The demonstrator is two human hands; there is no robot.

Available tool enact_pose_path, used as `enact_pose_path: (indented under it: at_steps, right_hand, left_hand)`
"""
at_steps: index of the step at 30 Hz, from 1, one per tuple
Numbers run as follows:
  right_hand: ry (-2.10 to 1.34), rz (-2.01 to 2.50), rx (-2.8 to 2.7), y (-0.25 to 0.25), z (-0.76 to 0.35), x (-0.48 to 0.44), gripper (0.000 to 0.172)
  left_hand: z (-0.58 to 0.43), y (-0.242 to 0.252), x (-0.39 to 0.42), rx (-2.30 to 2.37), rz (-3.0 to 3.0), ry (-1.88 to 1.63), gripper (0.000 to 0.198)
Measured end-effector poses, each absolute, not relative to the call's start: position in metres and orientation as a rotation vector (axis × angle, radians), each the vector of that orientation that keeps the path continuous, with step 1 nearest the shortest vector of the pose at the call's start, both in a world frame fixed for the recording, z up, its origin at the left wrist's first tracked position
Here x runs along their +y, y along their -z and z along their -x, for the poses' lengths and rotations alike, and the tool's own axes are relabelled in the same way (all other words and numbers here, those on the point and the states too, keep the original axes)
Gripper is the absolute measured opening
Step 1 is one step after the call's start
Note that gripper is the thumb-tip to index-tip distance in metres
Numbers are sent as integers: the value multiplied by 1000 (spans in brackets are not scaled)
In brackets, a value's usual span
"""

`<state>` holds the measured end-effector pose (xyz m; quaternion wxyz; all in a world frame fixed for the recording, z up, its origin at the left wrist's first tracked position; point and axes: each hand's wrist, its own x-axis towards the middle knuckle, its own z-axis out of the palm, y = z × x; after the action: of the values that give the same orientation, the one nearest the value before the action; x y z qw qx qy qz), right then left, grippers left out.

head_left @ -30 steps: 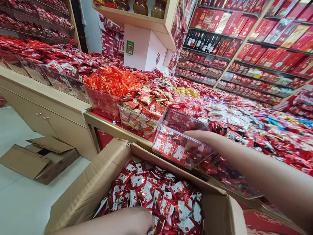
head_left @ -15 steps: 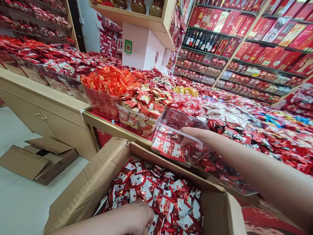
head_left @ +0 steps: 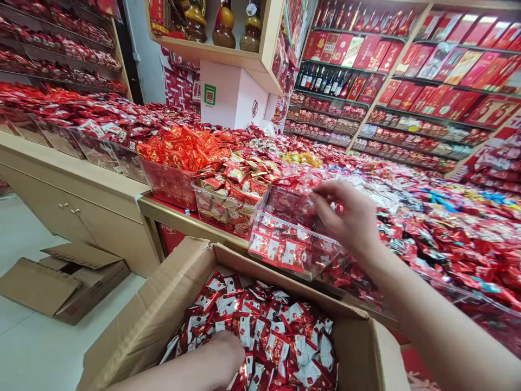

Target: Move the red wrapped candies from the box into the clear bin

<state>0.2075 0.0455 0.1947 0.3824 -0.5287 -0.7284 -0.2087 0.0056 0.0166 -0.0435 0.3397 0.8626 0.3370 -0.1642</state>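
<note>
An open cardboard box (head_left: 163, 304) in front of me is full of small red-and-white wrapped candies (head_left: 268, 331). My left hand (head_left: 223, 347) is buried in those candies, its fingers hidden among the wrappers. Above the box, on the counter's edge, stands a clear plastic bin (head_left: 285, 239) partly filled with the same candies. My right hand (head_left: 345, 217) hovers just over that bin, fingers loosely spread and curled downward, with nothing visible in them.
More clear bins of orange-red candies (head_left: 179, 146) and gold-red candies (head_left: 236, 184) line the wooden counter (head_left: 179, 214). Heaped sweets cover the display to the right. Shelves of red gift boxes (head_left: 427, 81) stand behind. A flattened cardboard box (head_left: 61, 279) lies on the white floor at left.
My right hand has lifted out of the clear bin and now hangs above it with fingers apart. My left hand has sunk deeper into the box's candies. The view tilted down slightly.
</note>
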Motion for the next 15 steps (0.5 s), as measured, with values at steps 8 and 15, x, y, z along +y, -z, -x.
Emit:
enact_pose_path:
  at_steps: [8,15]
  right_hand:
    - [552,1130,-2119,-156,-205,-28,19]
    - [-259,1961,-2046,-224,-227,68,17]
  left_hand:
    - [5,5,29,845,-2407,396,24]
    - [1,-8,34,851,-2242,200,25]
